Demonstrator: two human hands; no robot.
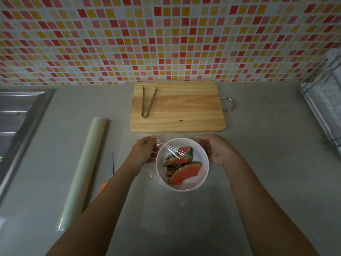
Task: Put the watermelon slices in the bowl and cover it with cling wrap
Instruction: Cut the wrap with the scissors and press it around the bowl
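A white bowl (203, 159) sits on the grey countertop (258, 163), just in front of the wooden cutting board (177, 108). Inside it lie several watermelon slices (182, 168), red flesh up, green rinds showing. A sheet of cling wrap (170, 147) is stretched over the bowl, creased into tight lines on the left and spilling past the rim onto the counter nearer the person. The left hand (143, 153) is at the bowl's left rim, fingers closed in a pinch on the wrap's edge. The right hand (218, 151) cups the bowl's right rim, fingers curled down over it; whether they grip the film cannot be told. Metal tongs (148, 101) rest on the left part of the board behind the bowl. A roll of cling wrap (85, 169) lies well left of the bowl, with a thin blade with an orange handle (112, 166) between them.
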